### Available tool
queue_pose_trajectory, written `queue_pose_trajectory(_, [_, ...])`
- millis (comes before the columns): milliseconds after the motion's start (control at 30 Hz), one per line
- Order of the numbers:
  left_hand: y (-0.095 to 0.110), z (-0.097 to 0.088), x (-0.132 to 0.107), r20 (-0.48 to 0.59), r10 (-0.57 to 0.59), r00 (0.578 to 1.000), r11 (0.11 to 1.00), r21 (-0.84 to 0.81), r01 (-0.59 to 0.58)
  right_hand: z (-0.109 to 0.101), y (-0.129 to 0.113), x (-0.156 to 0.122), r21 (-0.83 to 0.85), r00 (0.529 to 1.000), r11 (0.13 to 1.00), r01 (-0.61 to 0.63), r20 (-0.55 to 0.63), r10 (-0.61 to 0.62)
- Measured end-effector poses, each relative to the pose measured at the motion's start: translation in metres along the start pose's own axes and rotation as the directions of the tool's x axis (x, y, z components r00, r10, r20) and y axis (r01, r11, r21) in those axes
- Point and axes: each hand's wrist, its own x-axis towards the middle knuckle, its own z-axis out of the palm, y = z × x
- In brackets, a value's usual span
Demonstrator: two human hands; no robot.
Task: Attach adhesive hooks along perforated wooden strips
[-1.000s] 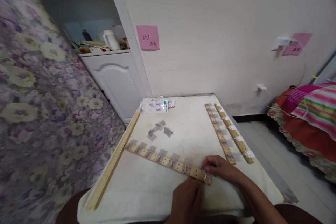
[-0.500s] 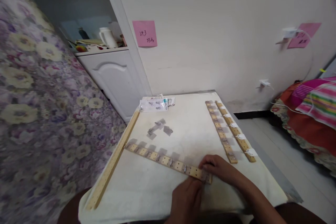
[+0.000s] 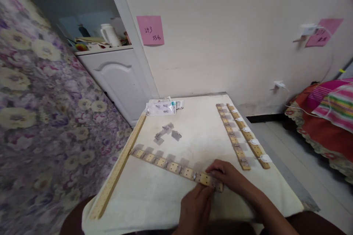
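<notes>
Fingers of the right hand [image 3: 228, 176] pinch the near end of the strip [image 3: 171, 166], which lies slantwise on the table [image 3: 143, 198]. The left hand [image 3: 197, 205] seems curled against its edge, grip unclear. Pressing the strip flat should keep it from sliding.

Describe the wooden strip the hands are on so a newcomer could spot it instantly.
On the white-covered table, look at the near side, where the left hand and right hand meet. The wooden strip runs slantwise from them toward the left edge, with small clips along it. The two strips at the right lie lengthwise; the long strip on the left edge is bare.
</notes>
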Motion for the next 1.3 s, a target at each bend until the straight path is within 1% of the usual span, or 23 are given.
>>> queue_pose_trajectory(167, [0.003, -0.0032, 0.0009, -0.005, 0.008, 1.0, 1.0, 0.023, -0.008, 0.0011, 0.0025, 0.001, -0.003, 1.0, 1.0, -0.002, -0.017, 0.002])
queue_pose_trajectory(333, [0.0037, -0.0034, 0.0014, -0.055, 0.06, 0.997, 0.998, 0.019, -0.059, 0.0023, 0.0017, 0.0021, 0.023, 0.997, 0.998, -0.051, -0.048, 0.052])
queue_pose_trajectory(467, [0.001, 0.0009, 0.0009, -0.059, 0.028, 0.998, 0.999, 0.027, -0.026, 0.0024, -0.0011, 0.0028, 0.025, 0.997, 0.998, -0.056, -0.059, 0.057])
queue_pose_trajectory(567, [0.0004, 0.0019, 0.0015, -0.057, 0.033, 0.998, 0.999, 0.043, -0.031, 0.002, -0.0012, 0.0037, 0.024, 0.996, 0.998, -0.054, -0.072, 0.055])
queue_pose_trajectory(733, [0.0009, 0.0005, 0.002, -0.096, 0.073, 0.993, 0.997, -0.006, -0.074, 0.0019, 0.0023, 0.0057, 0.043, 0.995, 0.997, -0.067, -0.075, 0.07])
queue_pose_trajectory(833, [0.0002, 0.0007, 0.0013, -0.106, 0.081, 0.991, 0.997, -0.007, -0.083, 0.0027, 0.0029, 0.0062, 0.036, 0.995, 0.997, -0.062, -0.081, 0.065])
queue_pose_trajectory(1067, [-0.0006, 0.0001, 0.0005, -0.091, 0.074, 0.993, 0.997, -0.013, -0.076, 0.0036, -0.0003, 0.0064, 0.038, 0.994, 0.997, -0.072, -0.083, 0.075])
queue_pose_trajectory(1300, [-0.0009, 0.0004, -0.0009, -0.08, 0.066, 0.995, 0.998, -0.016, -0.067, 0.0044, 0.0018, 0.0071, 0.023, 0.994, 0.998, -0.056, -0.095, 0.058])
